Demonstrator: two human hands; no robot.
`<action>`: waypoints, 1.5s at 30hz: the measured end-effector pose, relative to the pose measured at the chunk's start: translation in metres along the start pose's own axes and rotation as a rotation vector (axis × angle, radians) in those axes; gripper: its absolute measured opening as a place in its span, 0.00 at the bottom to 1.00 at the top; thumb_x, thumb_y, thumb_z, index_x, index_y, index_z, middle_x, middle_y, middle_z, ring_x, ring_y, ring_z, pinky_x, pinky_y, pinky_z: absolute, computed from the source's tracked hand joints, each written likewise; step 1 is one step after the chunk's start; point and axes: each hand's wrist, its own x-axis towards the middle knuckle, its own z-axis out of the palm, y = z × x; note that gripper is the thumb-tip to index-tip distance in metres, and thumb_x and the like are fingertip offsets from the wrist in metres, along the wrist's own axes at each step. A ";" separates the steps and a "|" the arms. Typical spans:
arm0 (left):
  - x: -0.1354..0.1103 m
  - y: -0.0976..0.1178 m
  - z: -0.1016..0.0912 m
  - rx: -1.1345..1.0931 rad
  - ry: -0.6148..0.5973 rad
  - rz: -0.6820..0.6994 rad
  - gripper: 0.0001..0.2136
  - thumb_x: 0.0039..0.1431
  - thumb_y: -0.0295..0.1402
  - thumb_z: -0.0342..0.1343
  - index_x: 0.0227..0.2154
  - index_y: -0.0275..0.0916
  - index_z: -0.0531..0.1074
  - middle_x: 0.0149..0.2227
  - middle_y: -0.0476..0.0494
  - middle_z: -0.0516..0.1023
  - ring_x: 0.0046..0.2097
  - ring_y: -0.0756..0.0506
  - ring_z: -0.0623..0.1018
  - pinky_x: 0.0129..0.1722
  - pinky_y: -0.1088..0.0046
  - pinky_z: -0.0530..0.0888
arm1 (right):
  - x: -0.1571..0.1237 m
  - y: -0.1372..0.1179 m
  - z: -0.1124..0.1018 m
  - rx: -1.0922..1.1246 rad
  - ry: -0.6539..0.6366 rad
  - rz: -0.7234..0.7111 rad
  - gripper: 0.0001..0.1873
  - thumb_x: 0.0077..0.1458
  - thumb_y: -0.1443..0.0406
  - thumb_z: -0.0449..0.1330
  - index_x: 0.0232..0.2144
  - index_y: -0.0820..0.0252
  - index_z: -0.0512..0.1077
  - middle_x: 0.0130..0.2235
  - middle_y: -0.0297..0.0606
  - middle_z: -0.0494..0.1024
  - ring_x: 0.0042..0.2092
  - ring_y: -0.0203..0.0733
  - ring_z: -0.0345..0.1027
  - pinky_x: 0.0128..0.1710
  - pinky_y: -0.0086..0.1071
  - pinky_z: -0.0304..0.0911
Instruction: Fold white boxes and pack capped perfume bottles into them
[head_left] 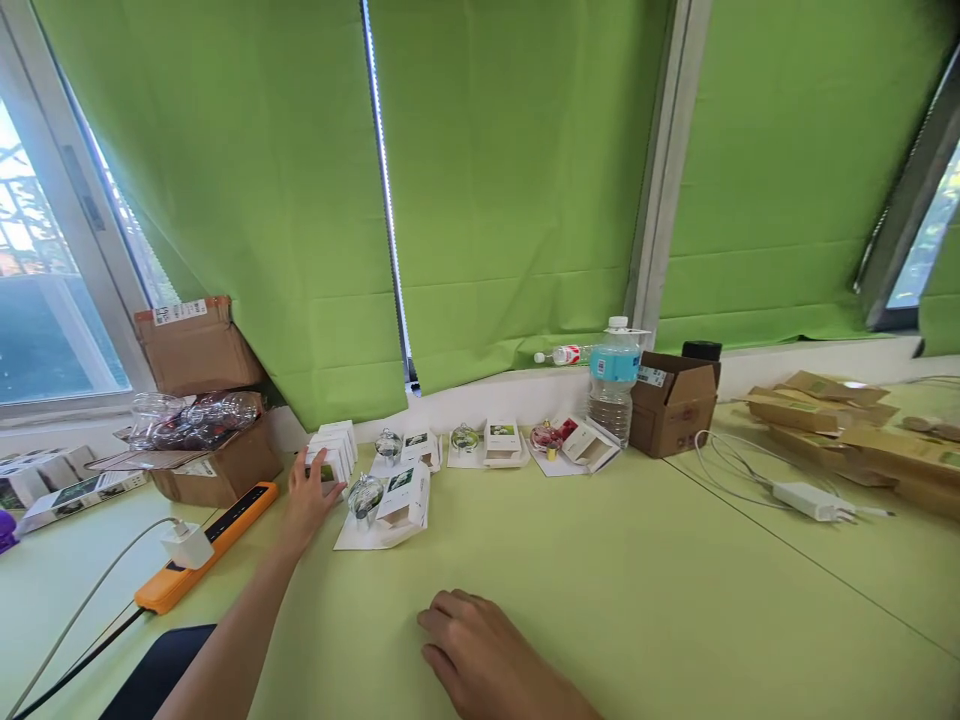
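My left hand [309,492] reaches across the light green table [600,560] and its fingers wrap the front of a row of small white boxes [334,447] standing on end. Just right of it a clear glass ball [365,495] rests on a white sheet beside an open white box [405,493]. More glass balls [464,437] and small boxes [502,438] line the wall behind. My right hand [480,655] lies on the table near the front edge, fingers curled loosely under, with nothing in it.
An orange power strip [206,545] with a white charger lies at the left, near cardboard boxes [217,460] holding glass balls. A water bottle [613,380], a brown box [671,405], a white adapter with cable [806,498] and flat brown packages [840,420] sit at the right.
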 end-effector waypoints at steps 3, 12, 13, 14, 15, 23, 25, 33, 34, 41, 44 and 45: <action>-0.003 0.004 -0.005 0.016 -0.015 -0.010 0.28 0.56 0.42 0.52 0.59 0.42 0.53 0.64 0.34 0.48 0.64 0.34 0.52 0.58 0.52 0.58 | -0.001 0.000 0.000 -0.016 -0.001 -0.005 0.11 0.60 0.65 0.48 0.37 0.57 0.70 0.38 0.38 0.75 0.40 0.43 0.67 0.39 0.32 0.56; -0.006 0.015 -0.013 0.026 -0.027 -0.074 0.30 0.56 0.42 0.53 0.60 0.46 0.51 0.65 0.35 0.47 0.59 0.33 0.62 0.51 0.52 0.66 | -0.003 0.001 -0.007 0.004 -0.030 0.038 0.11 0.61 0.65 0.47 0.35 0.58 0.69 0.38 0.38 0.74 0.40 0.43 0.67 0.37 0.33 0.56; -0.005 0.016 -0.014 0.026 -0.022 -0.074 0.29 0.56 0.42 0.53 0.60 0.47 0.52 0.64 0.36 0.48 0.59 0.34 0.63 0.51 0.52 0.66 | -0.003 0.001 -0.007 0.013 -0.033 0.040 0.11 0.61 0.65 0.47 0.36 0.57 0.69 0.38 0.38 0.74 0.40 0.43 0.67 0.38 0.33 0.56; -0.004 0.016 -0.016 0.028 -0.015 -0.073 0.29 0.56 0.42 0.53 0.59 0.47 0.53 0.64 0.36 0.50 0.59 0.33 0.62 0.52 0.52 0.65 | -0.003 0.002 -0.006 0.026 -0.034 0.041 0.11 0.62 0.65 0.47 0.36 0.57 0.70 0.38 0.38 0.74 0.40 0.43 0.67 0.38 0.33 0.56; -0.004 0.017 -0.017 0.029 -0.006 -0.071 0.29 0.56 0.43 0.53 0.59 0.47 0.54 0.64 0.36 0.51 0.60 0.34 0.60 0.53 0.52 0.64 | -0.003 0.002 -0.006 0.040 -0.036 0.041 0.12 0.62 0.65 0.46 0.37 0.56 0.70 0.38 0.38 0.74 0.41 0.43 0.67 0.39 0.33 0.56; -0.021 0.043 -0.038 0.030 0.076 -0.099 0.32 0.60 0.47 0.45 0.62 0.36 0.48 0.66 0.33 0.44 0.65 0.34 0.47 0.59 0.49 0.55 | -0.001 0.004 -0.008 0.075 -0.071 0.056 0.15 0.62 0.65 0.46 0.44 0.54 0.70 0.39 0.38 0.73 0.42 0.43 0.67 0.40 0.33 0.57; -0.029 0.055 -0.047 0.017 0.066 -0.095 0.29 0.62 0.45 0.43 0.61 0.35 0.48 0.66 0.32 0.43 0.66 0.35 0.47 0.60 0.51 0.55 | 0.000 0.004 -0.009 0.071 -0.079 0.061 0.15 0.62 0.65 0.46 0.44 0.54 0.71 0.40 0.39 0.73 0.42 0.43 0.67 0.40 0.33 0.57; -0.073 0.103 -0.084 -0.029 -0.227 -0.029 0.14 0.64 0.40 0.39 0.42 0.44 0.69 0.45 0.43 0.71 0.45 0.45 0.74 0.43 0.69 0.69 | 0.000 0.000 -0.014 0.056 -0.077 0.079 0.14 0.62 0.64 0.46 0.41 0.57 0.71 0.39 0.40 0.73 0.43 0.43 0.67 0.41 0.31 0.57; -0.079 0.108 -0.086 -0.026 -0.274 -0.020 0.14 0.64 0.41 0.40 0.39 0.45 0.70 0.43 0.44 0.72 0.42 0.46 0.75 0.40 0.70 0.70 | 0.000 0.000 -0.014 0.052 -0.078 0.077 0.14 0.62 0.64 0.46 0.40 0.57 0.72 0.39 0.40 0.73 0.42 0.43 0.67 0.41 0.31 0.56; -0.094 0.114 -0.084 0.054 -0.455 -0.080 0.16 0.63 0.41 0.41 0.47 0.44 0.67 0.49 0.41 0.70 0.37 0.43 0.77 0.31 0.69 0.68 | -0.001 0.001 -0.012 0.038 -0.067 0.068 0.14 0.62 0.64 0.46 0.37 0.58 0.71 0.37 0.39 0.73 0.41 0.42 0.67 0.40 0.31 0.56; -0.096 0.111 -0.082 0.067 -0.515 -0.070 0.17 0.63 0.43 0.41 0.49 0.47 0.67 0.53 0.41 0.68 0.40 0.42 0.77 0.34 0.68 0.69 | -0.002 0.001 -0.013 0.025 -0.064 0.062 0.14 0.63 0.64 0.46 0.39 0.58 0.72 0.38 0.39 0.74 0.42 0.42 0.67 0.40 0.31 0.56; -0.097 0.111 -0.082 0.068 -0.530 -0.063 0.17 0.62 0.43 0.41 0.50 0.49 0.67 0.54 0.41 0.67 0.40 0.41 0.77 0.35 0.67 0.69 | -0.001 0.000 -0.014 0.018 -0.068 0.062 0.15 0.62 0.64 0.46 0.40 0.58 0.72 0.39 0.39 0.74 0.42 0.42 0.67 0.40 0.31 0.56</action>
